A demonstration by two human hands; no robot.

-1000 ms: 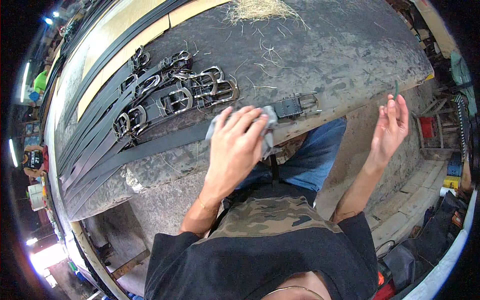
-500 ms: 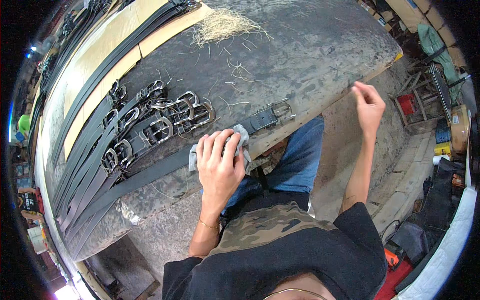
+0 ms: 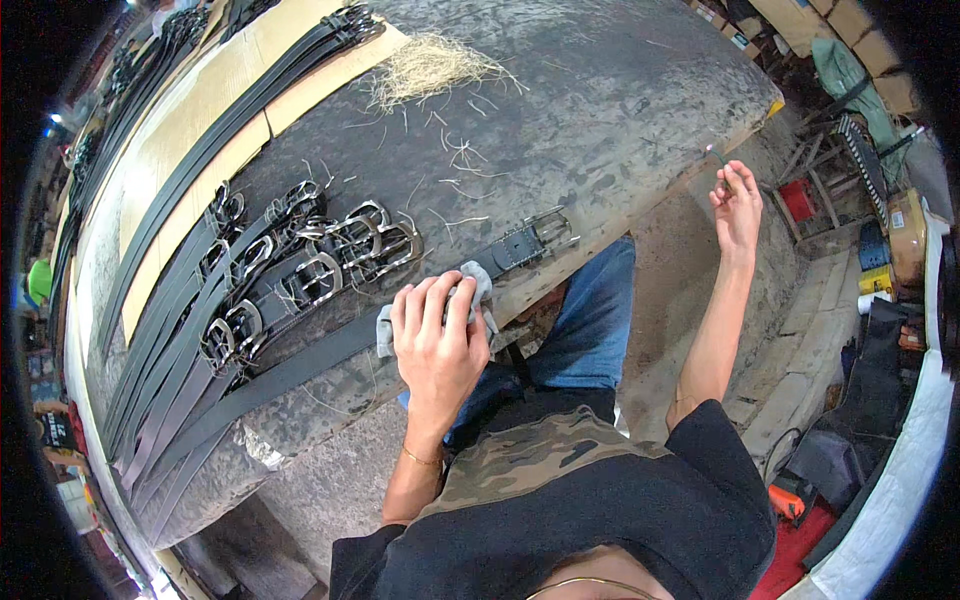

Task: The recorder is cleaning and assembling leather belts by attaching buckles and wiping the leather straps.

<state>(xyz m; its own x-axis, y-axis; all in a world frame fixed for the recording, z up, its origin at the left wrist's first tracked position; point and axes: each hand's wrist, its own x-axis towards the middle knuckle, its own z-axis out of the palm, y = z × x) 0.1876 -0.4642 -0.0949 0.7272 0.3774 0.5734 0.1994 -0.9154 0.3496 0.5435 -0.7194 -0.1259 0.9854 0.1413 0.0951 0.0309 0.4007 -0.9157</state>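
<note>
The head view shows a long black belt lying flat along the near edge of the desk, its strap smooth and dark with a matte sheen. Its silver metal buckle points toward the desk's right end, just short of the near right corner. The left hand lies palm down on a small crumpled grey cloth, fingers spread and pressing the cloth onto the strap; this grip is flat and open rather than clenched. The right hand is raised beyond the desk's right edge, thumb and fingertips pinched on a thin stick, too small to tell more. Farther in, toward the left end, more black belts lie side by side, their shiny oval buckles bunched together. The desk top is grey, mottled and rough. A tuft of pale dry fibres sits near the far edge, with loose strands scattered about.
</note>
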